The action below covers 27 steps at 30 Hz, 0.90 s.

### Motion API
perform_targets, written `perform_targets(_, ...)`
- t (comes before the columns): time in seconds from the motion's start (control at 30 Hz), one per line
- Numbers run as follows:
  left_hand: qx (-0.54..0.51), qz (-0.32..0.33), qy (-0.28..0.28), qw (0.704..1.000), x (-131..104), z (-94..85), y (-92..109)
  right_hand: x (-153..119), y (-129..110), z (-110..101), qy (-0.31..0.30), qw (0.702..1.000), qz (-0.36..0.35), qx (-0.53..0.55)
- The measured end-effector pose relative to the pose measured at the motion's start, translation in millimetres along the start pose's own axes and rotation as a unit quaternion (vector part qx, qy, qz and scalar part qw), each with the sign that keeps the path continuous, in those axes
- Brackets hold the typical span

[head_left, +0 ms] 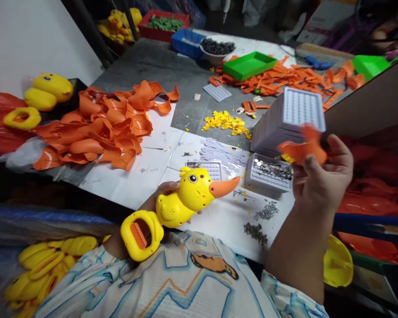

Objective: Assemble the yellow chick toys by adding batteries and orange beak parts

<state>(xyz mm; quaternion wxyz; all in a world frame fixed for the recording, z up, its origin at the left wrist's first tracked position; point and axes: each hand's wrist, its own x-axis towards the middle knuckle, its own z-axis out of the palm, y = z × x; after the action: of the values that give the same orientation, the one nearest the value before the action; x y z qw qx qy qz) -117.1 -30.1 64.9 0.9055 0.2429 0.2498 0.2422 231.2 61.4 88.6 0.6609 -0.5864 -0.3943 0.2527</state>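
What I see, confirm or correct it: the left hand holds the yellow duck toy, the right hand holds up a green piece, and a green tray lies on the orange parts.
The piece in the right hand is orange, not green, as the head view shows. The rest stands.

From here I see the yellow duck toy (182, 201) lying in the left hand (167, 189). Right of the duck toy, the right hand (321, 176) holds up an orange piece (305, 148), somewhat blurred. Beyond the duck toy sits a yellow heap of small parts (225, 122); left of it, orange shells (109, 126) lie piled.
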Motion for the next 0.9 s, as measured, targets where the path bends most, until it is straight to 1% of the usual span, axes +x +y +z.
perform_targets(0.03, -0.016, 0.003, 0.006, 1.000, -1.8, -0.9, -3.7, -19.7, -7.9, 7.2, -0.054, 0.991, -0.017, 0.124)
perform_targets(0.07, -0.032, 0.004, 0.012, 0.999, -2.2, -1.2, -6.5, -39.3, -15.9, 13.1, -0.099, 0.980, -0.002, 0.171)
perform_targets(0.1, -0.044, -0.001, 0.011, 0.999, -1.8, -0.9, -8.7, -57.7, -23.4, 17.8, -0.150, 0.973, 0.047, 0.172)
perform_targets(0.17, -0.060, -0.017, -0.008, 0.998, 0.5, 1.7, -11.5, -87.3, -35.3, 24.7, -0.192, 0.963, 0.110, 0.157)
perform_targets(0.2, -0.063, -0.027, -0.020, 0.997, 1.8, 3.9, -12.4, -97.7, -39.0, 27.1, -0.211, 0.958, 0.132, 0.141)
perform_targets(0.27, -0.067, -0.038, -0.031, 0.997, 3.8, 8.4, -13.6, -109.9, -42.1, 30.2, -0.243, 0.952, 0.148, 0.116)
perform_targets(0.33, -0.066, -0.040, -0.024, 0.997, 5.3, 11.9, -14.8, -114.0, -41.2, 31.4, -0.263, 0.950, 0.137, 0.097)
perform_targets(0.37, -0.064, -0.039, -0.016, 0.997, 5.9, 12.8, -15.5, -114.6, -40.2, 31.5, -0.259, 0.954, 0.123, 0.091)
perform_targets(0.47, -0.057, -0.030, 0.013, 0.998, 7.6, 12.8, -18.0, -115.9, -37.1, 31.1, -0.218, 0.971, 0.070, 0.064)
perform_targets(0.5, -0.052, -0.030, 0.025, 0.998, 8.2, 12.1, -18.8, -116.9, -36.0, 31.1, -0.213, 0.974, 0.061, 0.055)
perform_targets(0.53, -0.045, -0.031, 0.034, 0.998, 8.9, 11.5, -19.3, -118.3, -34.7, 31.5, -0.221, 0.972, 0.061, 0.047)
perform_targets(0.63, -0.023, -0.040, 0.032, 0.998, 10.7, 10.2, -19.2, -123.3, -29.2, 34.5, -0.269, 0.959, 0.087, 0.028)
perform_targets(0.77, 0.003, -0.045, 0.042, 0.998, 11.1, 12.1, -17.2, -126.6, -21.7, 37.7, -0.279, 0.955, 0.103, -0.011)
perform_targets(0.83, 0.008, -0.052, 0.046, 0.998, 9.9, 14.5, -17.2, -125.8, -18.8, 36.4, -0.303, 0.947, 0.103, -0.029)
perform_targets(0.9, 0.012, -0.050, 0.052, 0.997, 8.8, 18.6, -17.5, -124.1, -16.3, 34.0, -0.327, 0.940, 0.085, -0.054)
